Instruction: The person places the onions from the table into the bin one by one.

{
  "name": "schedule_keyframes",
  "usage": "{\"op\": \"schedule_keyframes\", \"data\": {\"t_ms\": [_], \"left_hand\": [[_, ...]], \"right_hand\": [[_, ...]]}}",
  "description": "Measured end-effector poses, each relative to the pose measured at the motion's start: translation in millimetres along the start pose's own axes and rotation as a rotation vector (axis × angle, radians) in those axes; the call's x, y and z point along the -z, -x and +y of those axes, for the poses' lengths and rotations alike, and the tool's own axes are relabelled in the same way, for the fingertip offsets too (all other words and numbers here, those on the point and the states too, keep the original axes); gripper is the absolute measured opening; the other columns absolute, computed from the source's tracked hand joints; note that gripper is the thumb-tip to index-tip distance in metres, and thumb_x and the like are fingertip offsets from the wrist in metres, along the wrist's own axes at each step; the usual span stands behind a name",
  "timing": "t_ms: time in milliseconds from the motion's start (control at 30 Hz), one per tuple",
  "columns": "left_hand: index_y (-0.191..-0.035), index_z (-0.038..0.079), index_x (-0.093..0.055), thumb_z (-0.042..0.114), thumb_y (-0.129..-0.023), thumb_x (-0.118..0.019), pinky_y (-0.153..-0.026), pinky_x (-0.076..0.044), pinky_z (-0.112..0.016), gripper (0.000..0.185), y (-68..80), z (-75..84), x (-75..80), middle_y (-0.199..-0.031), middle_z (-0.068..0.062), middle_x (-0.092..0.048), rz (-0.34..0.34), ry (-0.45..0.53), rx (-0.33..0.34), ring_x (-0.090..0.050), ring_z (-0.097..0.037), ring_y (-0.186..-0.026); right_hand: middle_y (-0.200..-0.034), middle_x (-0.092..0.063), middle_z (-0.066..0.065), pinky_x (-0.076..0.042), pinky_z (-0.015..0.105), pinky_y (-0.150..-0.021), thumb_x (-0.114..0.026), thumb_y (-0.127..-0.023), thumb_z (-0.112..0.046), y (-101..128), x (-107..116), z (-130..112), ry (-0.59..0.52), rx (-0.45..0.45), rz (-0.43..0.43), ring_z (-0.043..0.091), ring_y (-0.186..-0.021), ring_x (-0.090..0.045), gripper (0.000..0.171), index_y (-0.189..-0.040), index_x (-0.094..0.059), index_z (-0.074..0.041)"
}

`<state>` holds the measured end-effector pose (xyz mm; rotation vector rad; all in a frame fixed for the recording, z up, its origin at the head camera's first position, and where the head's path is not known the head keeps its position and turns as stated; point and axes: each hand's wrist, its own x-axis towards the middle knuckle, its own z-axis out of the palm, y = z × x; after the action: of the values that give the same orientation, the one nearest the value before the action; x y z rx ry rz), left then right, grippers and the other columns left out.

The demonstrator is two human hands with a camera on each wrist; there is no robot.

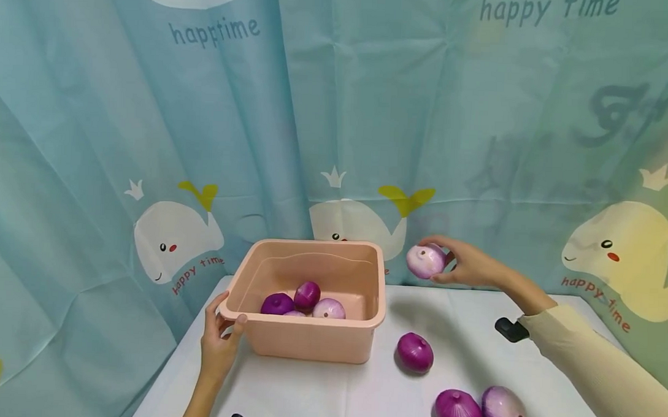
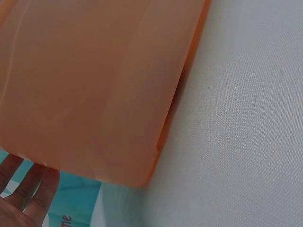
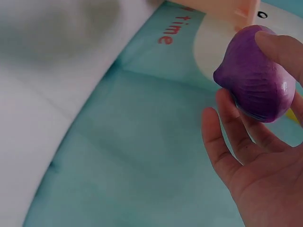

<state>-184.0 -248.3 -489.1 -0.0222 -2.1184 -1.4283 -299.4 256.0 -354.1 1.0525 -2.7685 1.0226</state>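
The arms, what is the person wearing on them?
The right arm wears a long, loose sleeve of pale cream-yellow cloth reaching the wrist, with a small black device beside the cuff. The left arm is bare along the part in view. Both hands are bare, with no gloves or rings showing.

- A white-covered table (image 1: 316,392) stands before a whale-print curtain.
- A pink tub (image 1: 307,339) sits at its far left.
- Three purple onions (image 1: 415,352) lie loose, near right.
- A small black object (image 1: 511,329) rests at far right.
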Motion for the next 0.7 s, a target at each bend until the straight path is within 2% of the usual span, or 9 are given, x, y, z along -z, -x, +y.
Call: {"op": "schedule_keyframes", "data": {"t_ms": [200,533,700], "left_hand": [[-0.156,0.016,-0.034,0.007,-0.098,-0.065,-0.075,-0.050,-0.014,0.066,-0.1,-0.4,0.7,-0.145,-0.022,-0.056,-0.002,0.000,-0.005,-0.056,0.005,-0.098],[-0.156,0.015,-0.035,0.006,-0.097,-0.065,-0.075,-0.050,-0.015,0.067,-2.2,-1.7,0.6,-0.144,-0.024,-0.057,-0.001,0.007,-0.012,-0.056,0.004,-0.099],[-0.156,0.016,-0.034,0.007,-0.098,-0.065,-0.075,-0.050,-0.015,0.066,-0.6,-2.9,0.7,-0.143,-0.024,-0.057,-0.005,0.010,0.002,-0.056,0.004,-0.099]], "right_hand": [[-0.133,-0.060,0.015,-0.057,0.047,-0.082,-0.087,-0.081,-0.009,-27,1,-20,0.001,0.030,-0.014,0.023,-0.094,-0.067,0.068,-0.141,-0.055,-0.010],[-0.132,-0.062,0.009,-0.057,0.046,-0.087,-0.086,-0.081,-0.012,-81,-8,-66,0.046,0.087,-0.063,0.022,-0.096,-0.066,0.068,-0.142,-0.055,-0.013],[-0.131,-0.060,0.010,-0.057,0.041,-0.089,-0.085,-0.082,-0.010,-104,-20,-85,0.013,0.115,-0.122,0.025,-0.103,-0.063,0.066,-0.140,-0.055,-0.014]]}}
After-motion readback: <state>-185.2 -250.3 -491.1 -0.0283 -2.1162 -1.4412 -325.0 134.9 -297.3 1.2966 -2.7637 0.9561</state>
